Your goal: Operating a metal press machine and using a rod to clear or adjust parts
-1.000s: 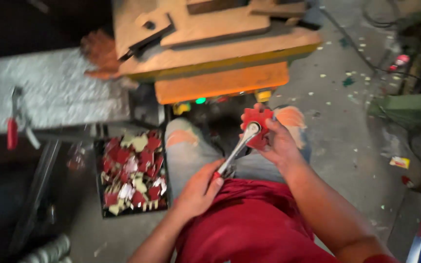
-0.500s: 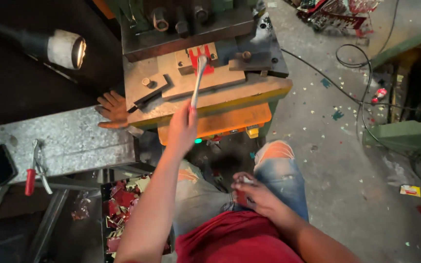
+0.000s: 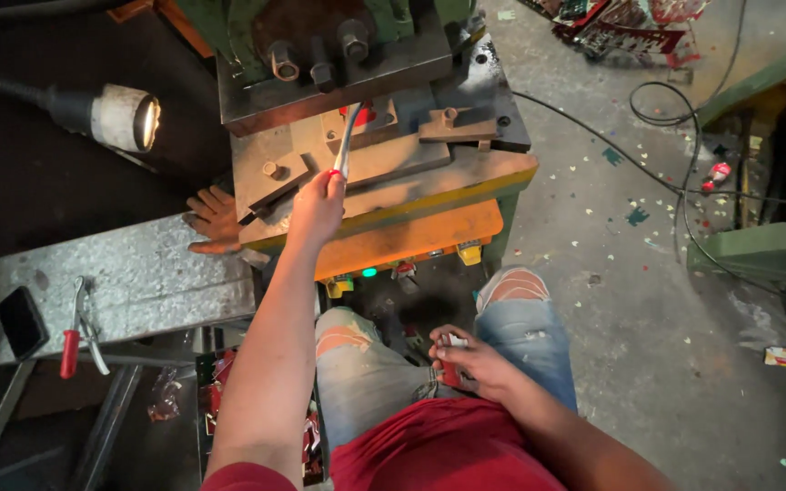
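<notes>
A view from above of a seated person in a red shirt and torn blue jeans, facing a green and orange press machine [image 3: 384,136].

The left hand [image 3: 317,205] is stretched forward and clenched around the near end of a thin metal rod [image 3: 346,141]. The rod slants up and away from the hand, and its far end reaches under the upper block of the press, right beside a small red piece [image 3: 363,115] lying on the grey steel plate of the machine.

The right hand [image 3: 472,364] rests low, between the knees, fingers curled around a small red and white piece [image 3: 450,359]; most of this piece is hidden, so its shape cannot be told.

To the left of the press, a work lamp [image 3: 125,116] on a dark flexible arm shines towards the machine. Below it, an orange work glove [image 3: 214,221] lies at the edge of a grey metal bench [image 3: 138,273]. On that bench, towards its left end, lie a black phone [image 3: 22,321] and red-handled pliers [image 3: 79,327]. Beside the person's left leg, low in the view, stands a dark tray of red pieces [image 3: 220,400], partly covered by the left arm.

To the right is a grey concrete floor [image 3: 648,309] strewn with small scraps, and black cables [image 3: 675,145] run across it.
</notes>
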